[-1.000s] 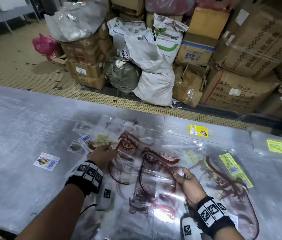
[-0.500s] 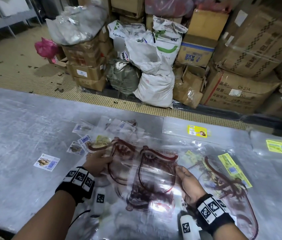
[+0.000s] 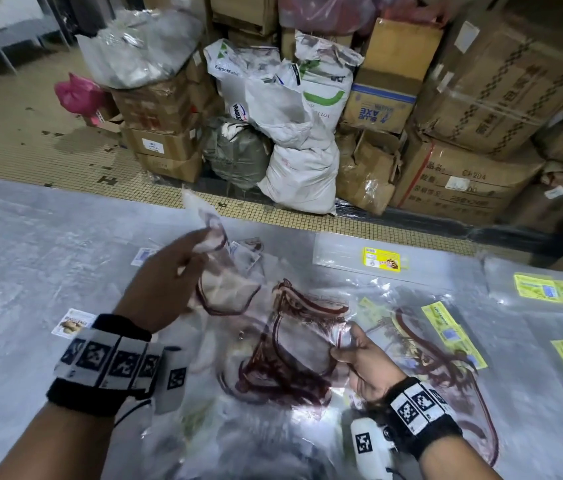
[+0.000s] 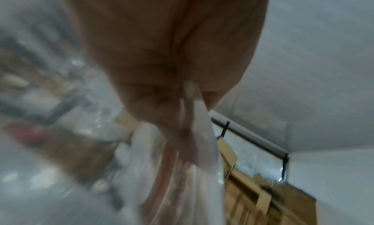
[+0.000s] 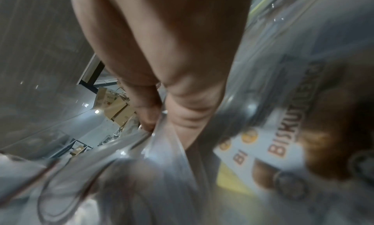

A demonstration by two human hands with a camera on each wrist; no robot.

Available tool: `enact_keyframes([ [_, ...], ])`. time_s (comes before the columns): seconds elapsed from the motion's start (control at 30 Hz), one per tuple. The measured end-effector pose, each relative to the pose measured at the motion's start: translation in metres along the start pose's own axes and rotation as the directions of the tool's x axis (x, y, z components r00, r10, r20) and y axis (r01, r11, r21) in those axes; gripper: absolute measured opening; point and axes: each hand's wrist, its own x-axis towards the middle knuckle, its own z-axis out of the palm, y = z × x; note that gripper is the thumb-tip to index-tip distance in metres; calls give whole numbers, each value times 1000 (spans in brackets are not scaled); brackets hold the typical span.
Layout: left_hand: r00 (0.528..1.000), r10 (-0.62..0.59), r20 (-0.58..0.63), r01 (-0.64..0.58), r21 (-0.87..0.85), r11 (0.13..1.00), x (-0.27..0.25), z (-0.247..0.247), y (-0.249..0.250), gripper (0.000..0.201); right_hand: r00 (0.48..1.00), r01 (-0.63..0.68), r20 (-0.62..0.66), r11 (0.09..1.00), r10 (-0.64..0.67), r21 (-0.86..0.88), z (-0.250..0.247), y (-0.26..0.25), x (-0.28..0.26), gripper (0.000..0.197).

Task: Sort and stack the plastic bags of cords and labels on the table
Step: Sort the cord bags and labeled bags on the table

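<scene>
My left hand [image 3: 183,268] grips a clear plastic bag with a dark red cord [image 3: 228,289] and holds it lifted above the table; in the left wrist view the bag [image 4: 194,148] hangs blurred from the pinching fingers [image 4: 182,116]. My right hand [image 3: 346,344] pinches the edge of a second clear bag with dark red cords [image 3: 294,351], which lies on the pile in front of me. The right wrist view shows thumb and finger [image 5: 149,116] closed on that bag's plastic [image 5: 161,142]. More cord bags [image 3: 446,368] lie to the right.
Yellow labels in clear bags [image 3: 453,334] lie at right, another [image 3: 382,259] at the table's far edge. Small printed labels [image 3: 74,322] lie at left on the grey table [image 3: 13,254]. Cardboard boxes [image 3: 463,181] and sacks [image 3: 297,174] stand on the floor beyond.
My left hand has lifted one cord bag up and away from the pile. The right hand keeps its pinch on the bag that stays down.
</scene>
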Motion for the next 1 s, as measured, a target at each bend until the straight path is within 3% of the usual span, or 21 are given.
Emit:
enact_keyframes([
  [0.07, 997, 74, -27, -78, -145, 986, -3, -11, 33, 35, 1000, 15, -12, 1000, -15, -8, -1, 1, 4, 63],
  [0.17, 995, 81, -54, -95, -381, 919, -6, -17, 61, 35, 995, 88, -48, 996, -89, -33, -1, 6, 9, 68],
  [0.23, 1000, 5, -3, -6, -539, 842, -8, -3, 56, 34, 995, 91, -30, 996, -91, 8, 6, 3, 1, 69],
  [0.3, 985, -113, 130, 170, -637, 752, -13, 25, 36, 37, 999, 35, -20, 996, -33, 88, 1, -1, -3, 60],
  [0.37, 951, -199, 235, 298, -540, 787, -22, 60, 12, 38, 999, 5, -34, 995, -2, 95, -2, -1, -6, 45],
  [0.43, 923, -291, 251, 366, -342, 865, -34, 91, -12, 28, 999, 42, 29, 996, -44, 75, -6, 3, -5, 61],
  [0.5, 923, -321, 212, 360, -179, 916, -46, 113, -36, 24, 998, 27, 54, 991, -35, 134, -8, 7, 0, 79],
  [0.6, 937, -324, 135, 330, -25, 944, -54, 129, -57, 21, 996, -47, 86, 957, 23, 288, -7, 1, -9, 70],
  [0.67, 939, -322, 119, 322, 25, 946, -55, 133, -60, 6, 995, -15, 98, 957, -14, 289, -1, 0, -14, 72],
  [0.7, 932, -338, 128, 338, 26, 941, -55, 134, -60, 13, 996, 35, 63, 956, -56, 290, -2, 1, -13, 74],
  [0.77, 911, -374, 173, 397, -124, 909, -54, 136, -62, 27, 995, 9, 92, 946, -41, 324, 6, -1, -18, 79],
  [0.83, 898, -394, 196, 435, -256, 863, -54, 137, -60, 22, 990, -20, 139, 927, -34, 374, 10, -4, -22, 76],
  [1.0, 862, -474, 181, 507, -349, 788, -58, 139, -56, 26, 994, -43, 113, 936, 3, 351, 16, -15, -32, 33],
])
